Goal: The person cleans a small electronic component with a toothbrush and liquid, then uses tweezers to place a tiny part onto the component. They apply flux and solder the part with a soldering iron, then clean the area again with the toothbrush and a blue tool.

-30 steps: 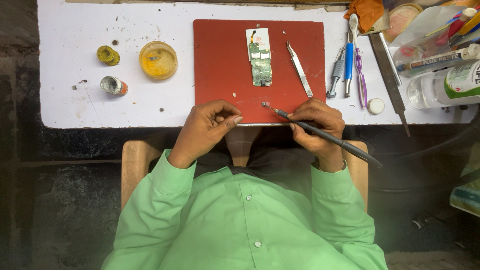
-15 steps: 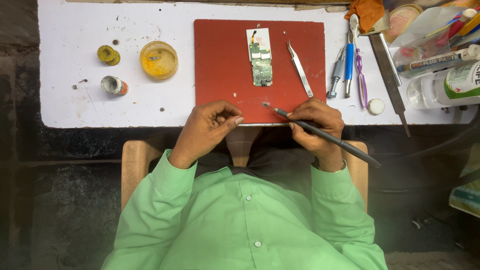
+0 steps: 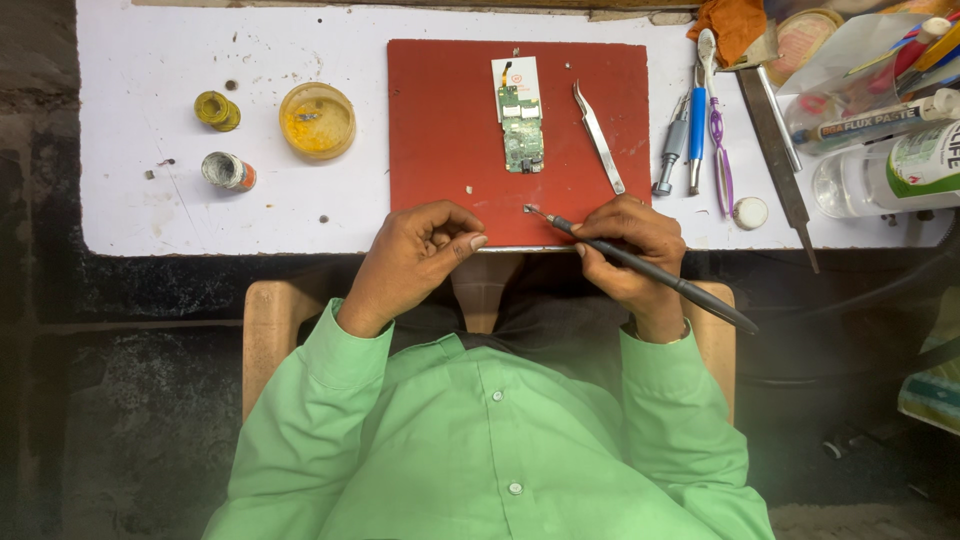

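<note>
My right hand [image 3: 630, 245] grips a thin dark tool [image 3: 650, 272] like a pen, its metal tip resting on the near edge of the red mat [image 3: 440, 120]. My left hand [image 3: 420, 250] lies curled at the mat's front edge, thumb against fingertips; I cannot tell whether it pinches anything. A green phone circuit board [image 3: 520, 128] lies on the mat farther back, with metal tweezers [image 3: 598, 138] to its right.
On the white table [image 3: 150, 110], a round dish of yellow paste [image 3: 317, 120], a solder spool [image 3: 215, 110] and a small tin [image 3: 228, 170] sit left. Screwdrivers [image 3: 692, 140], a file [image 3: 775, 150], bottles and tubes [image 3: 880, 150] crowd the right.
</note>
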A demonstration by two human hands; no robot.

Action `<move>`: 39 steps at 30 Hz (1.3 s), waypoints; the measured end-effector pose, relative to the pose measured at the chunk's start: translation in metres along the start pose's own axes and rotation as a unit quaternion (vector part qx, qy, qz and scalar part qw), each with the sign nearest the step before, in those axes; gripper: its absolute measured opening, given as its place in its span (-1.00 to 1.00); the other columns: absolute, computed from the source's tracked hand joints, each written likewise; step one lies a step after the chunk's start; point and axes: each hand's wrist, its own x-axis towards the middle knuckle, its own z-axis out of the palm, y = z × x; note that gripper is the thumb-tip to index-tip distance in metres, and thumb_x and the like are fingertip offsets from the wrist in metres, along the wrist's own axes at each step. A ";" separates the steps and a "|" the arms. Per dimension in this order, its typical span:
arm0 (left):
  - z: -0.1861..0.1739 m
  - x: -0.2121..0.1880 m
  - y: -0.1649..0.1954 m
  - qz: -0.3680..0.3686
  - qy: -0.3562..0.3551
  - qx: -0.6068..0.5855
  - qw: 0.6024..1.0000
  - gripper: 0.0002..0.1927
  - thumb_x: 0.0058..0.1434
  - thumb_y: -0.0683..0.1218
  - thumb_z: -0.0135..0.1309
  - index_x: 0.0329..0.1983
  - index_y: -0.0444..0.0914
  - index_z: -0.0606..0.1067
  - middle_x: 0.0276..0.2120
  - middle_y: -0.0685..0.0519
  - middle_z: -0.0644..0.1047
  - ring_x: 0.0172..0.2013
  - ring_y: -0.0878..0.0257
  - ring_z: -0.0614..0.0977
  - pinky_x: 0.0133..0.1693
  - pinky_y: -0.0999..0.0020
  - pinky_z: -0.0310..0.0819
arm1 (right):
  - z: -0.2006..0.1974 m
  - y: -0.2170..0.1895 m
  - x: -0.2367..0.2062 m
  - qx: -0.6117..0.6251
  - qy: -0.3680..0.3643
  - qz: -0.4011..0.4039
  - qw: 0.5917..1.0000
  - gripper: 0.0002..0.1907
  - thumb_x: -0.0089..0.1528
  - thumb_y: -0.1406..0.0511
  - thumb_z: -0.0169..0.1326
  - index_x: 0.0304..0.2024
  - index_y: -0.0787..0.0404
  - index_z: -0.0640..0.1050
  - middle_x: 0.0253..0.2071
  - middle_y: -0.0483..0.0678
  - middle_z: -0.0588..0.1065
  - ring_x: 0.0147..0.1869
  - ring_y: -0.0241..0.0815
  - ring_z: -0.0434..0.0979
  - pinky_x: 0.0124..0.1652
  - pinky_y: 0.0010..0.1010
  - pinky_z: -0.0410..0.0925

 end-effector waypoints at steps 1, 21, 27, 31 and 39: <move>0.000 0.000 0.000 0.001 0.000 0.000 1.000 -0.86 0.29 -0.11 0.20 -0.22 -0.30 0.60 -0.49 0.21 0.54 -0.53 0.52 0.33 -0.47 0.55 0.27 | 0.001 0.000 0.001 0.002 0.000 -0.002 1.000 -0.79 0.04 0.57 0.20 -0.26 0.37 0.63 -0.32 0.03 0.55 -0.28 -0.25 0.55 -0.33 -0.53 0.37; 0.001 0.001 0.006 -0.007 -0.002 0.033 0.999 -0.84 0.27 -0.09 0.21 -0.23 -0.30 0.60 -0.47 0.16 0.59 -0.56 0.49 0.33 -0.50 0.52 0.27 | -0.003 0.002 -0.002 0.014 0.003 0.004 1.000 -0.80 0.05 0.58 0.17 -0.26 0.37 0.63 -0.33 0.01 0.53 -0.32 -0.31 0.51 -0.38 -0.56 0.30; 0.001 0.001 0.008 -0.007 0.001 0.041 0.999 -0.84 0.26 -0.08 0.22 -0.23 -0.29 0.60 -0.45 0.15 0.61 -0.56 0.48 0.35 -0.50 0.52 0.29 | -0.003 0.001 -0.003 0.023 0.003 0.008 1.000 -0.80 0.06 0.58 0.17 -0.26 0.37 0.62 -0.34 0.01 0.53 -0.34 -0.32 0.50 -0.38 -0.57 0.29; 0.007 0.001 0.012 0.024 0.035 0.086 0.995 -0.84 0.20 -0.10 0.24 -0.26 -0.30 0.59 -0.44 0.07 0.62 -0.58 0.36 0.44 -0.49 0.41 0.33 | -0.003 0.001 -0.002 0.022 0.006 0.013 1.000 -0.80 0.06 0.57 0.18 -0.26 0.37 0.62 -0.34 0.01 0.53 -0.35 -0.33 0.51 -0.40 -0.57 0.28; 0.020 0.038 0.023 0.021 0.028 0.148 0.988 -0.83 0.10 -0.07 0.28 -0.41 -0.25 0.57 -0.57 0.04 0.59 -0.54 0.21 0.63 -0.45 0.29 0.44 | -0.004 0.001 -0.002 0.022 0.004 0.005 1.000 -0.80 0.05 0.58 0.17 -0.27 0.38 0.62 -0.34 0.02 0.53 -0.33 -0.28 0.51 -0.36 -0.54 0.30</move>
